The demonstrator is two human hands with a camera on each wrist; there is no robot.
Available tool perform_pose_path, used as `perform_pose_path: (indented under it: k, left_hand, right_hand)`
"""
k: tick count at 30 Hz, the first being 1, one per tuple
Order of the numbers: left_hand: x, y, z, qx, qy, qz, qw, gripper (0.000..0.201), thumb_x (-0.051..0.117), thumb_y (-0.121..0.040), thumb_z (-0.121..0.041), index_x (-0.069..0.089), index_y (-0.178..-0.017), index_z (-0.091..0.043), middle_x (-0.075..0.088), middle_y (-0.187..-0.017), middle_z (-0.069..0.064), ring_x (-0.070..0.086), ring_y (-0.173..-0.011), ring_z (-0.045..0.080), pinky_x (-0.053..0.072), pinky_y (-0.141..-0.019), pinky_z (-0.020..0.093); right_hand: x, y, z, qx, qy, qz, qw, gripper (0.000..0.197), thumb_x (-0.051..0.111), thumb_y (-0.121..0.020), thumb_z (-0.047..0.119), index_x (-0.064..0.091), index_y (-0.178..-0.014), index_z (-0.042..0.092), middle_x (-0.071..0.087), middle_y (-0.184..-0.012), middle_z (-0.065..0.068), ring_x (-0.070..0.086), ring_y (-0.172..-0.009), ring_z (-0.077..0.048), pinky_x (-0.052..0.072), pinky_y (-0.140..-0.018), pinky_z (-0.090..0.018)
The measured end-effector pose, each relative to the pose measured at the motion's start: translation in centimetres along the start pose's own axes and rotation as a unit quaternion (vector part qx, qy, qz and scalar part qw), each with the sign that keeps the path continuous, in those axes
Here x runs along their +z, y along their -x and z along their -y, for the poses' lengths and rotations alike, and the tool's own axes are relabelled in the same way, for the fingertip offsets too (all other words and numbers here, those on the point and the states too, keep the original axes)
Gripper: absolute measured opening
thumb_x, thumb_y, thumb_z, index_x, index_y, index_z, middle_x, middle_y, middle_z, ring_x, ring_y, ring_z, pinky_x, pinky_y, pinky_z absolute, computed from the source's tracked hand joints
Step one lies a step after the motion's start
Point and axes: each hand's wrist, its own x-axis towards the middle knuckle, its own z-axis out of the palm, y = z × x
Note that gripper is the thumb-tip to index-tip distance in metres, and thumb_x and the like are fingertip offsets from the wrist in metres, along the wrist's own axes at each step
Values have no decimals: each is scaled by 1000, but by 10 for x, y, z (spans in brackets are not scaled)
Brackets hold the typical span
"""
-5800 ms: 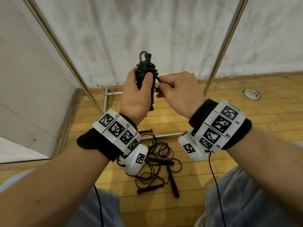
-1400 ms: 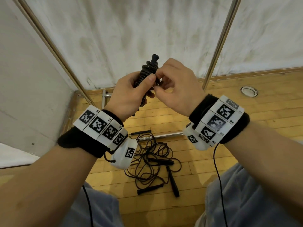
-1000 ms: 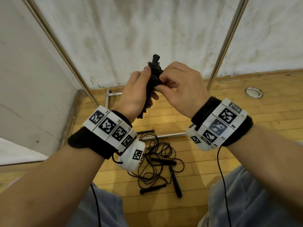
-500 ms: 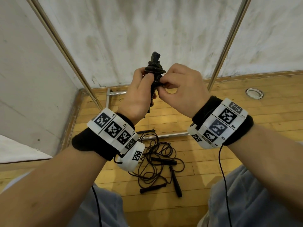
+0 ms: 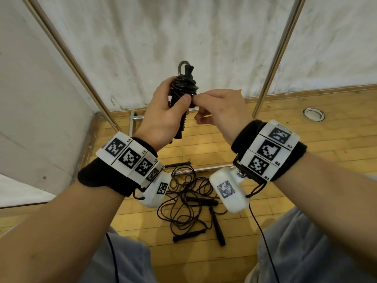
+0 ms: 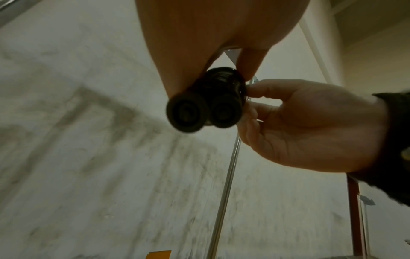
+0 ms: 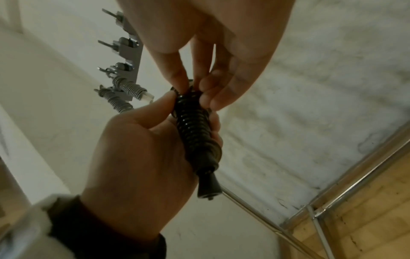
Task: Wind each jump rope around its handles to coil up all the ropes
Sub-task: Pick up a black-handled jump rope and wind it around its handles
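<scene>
Head view: the left hand (image 5: 163, 117) grips a coiled jump rope (image 5: 183, 88) upright at chest height, while the right hand (image 5: 220, 111) pinches its winding. Loose ropes (image 5: 187, 203) lie tangled on the wooden floor (image 5: 306, 123) below.

Left wrist view: two handle ends (image 6: 204, 112) sit side by side.

Right wrist view: fingertips (image 7: 179, 82) pinch the rope's coil.

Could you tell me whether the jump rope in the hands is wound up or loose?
Wound up: the jump rope coils tightly round its handles, gripped by the left hand, while the right hand pinches the coil.
</scene>
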Motion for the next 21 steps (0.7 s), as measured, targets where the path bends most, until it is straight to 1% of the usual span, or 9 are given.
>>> perform_pose_path:
  k: [2,5,7,9,12,13,15,17,21]
  left_hand:
    - [2,1,0,8,-9,-7,1000,48,46,-84,-35,44,-129,-19,56,-117,12,55,-104,33,45,-91,51]
    - [4,1,2,17,8,-14,1000,40,47,-84,-33,47,-123,-22,57,-105,2,54,-93,19,46,-82,40]
    - [4,1,5,4,29,-12,1000,40,47,-83,-33,46,-121,-21,57,-100,-2,55,-89,16,45,-78,35]
    - [5,1,10,-6,32,-19,999,41,51,-82,-35,45,-119,-19,60,-91,-10,57,-79,9,46,-71,30]
    - [9,-1,13,-4,-9,-83,996,35,64,-79,-46,48,-102,-25,64,-74,-26,59,-66,-6,44,-59,10]
    - [10,-3,13,-10,-17,-112,994,34,68,-77,-50,49,-96,-28,63,-70,-27,59,-65,-9,42,-56,7]
    - [8,-7,13,-27,-14,-146,989,32,71,-72,-50,52,-88,-30,62,-64,-22,58,-59,-7,41,-51,8]
    - [6,-10,15,-40,-12,-155,987,26,70,-71,-45,54,-85,-29,61,-63,-16,56,-55,0,42,-51,15]
    - [4,-12,16,-57,-2,-161,985,24,66,-70,-41,61,-85,-24,62,-64,-7,55,-53,10,41,-49,24]
  right_hand:
    - [-2,-6,0,24,-11,-42,999,18,59,-82,11,62,-65,7,48,-43,6,53,-44,-14,51,-54,-28]
    - [-6,-13,0,55,-43,-89,994,20,52,-84,14,56,-66,6,46,-41,7,53,-41,-15,50,-52,-28]
    - [-5,-14,-2,60,-37,-67,995,20,50,-86,15,53,-69,6,47,-45,5,54,-43,-17,51,-52,-29]
    - [-1,-10,-4,69,-14,-24,997,18,53,-88,16,55,-74,6,51,-55,-2,57,-46,-19,52,-52,-30]
    - [4,-5,-5,59,33,23,997,24,53,-91,17,62,-72,4,58,-55,-4,59,-46,-18,53,-51,-28]
    - [6,-3,-5,51,50,29,997,27,52,-92,17,63,-72,3,58,-53,-4,59,-45,-18,53,-50,-28]
    - [8,-1,-5,33,76,29,996,31,51,-94,20,63,-71,3,56,-52,-4,56,-43,-17,50,-47,-27]
    - [7,0,-5,21,85,11,996,36,50,-96,22,61,-65,6,54,-51,-3,52,-40,-16,45,-43,-25]
    - [1,-3,-5,10,104,-30,994,39,49,-96,23,60,-62,9,49,-48,-1,47,-38,-14,41,-42,-22]
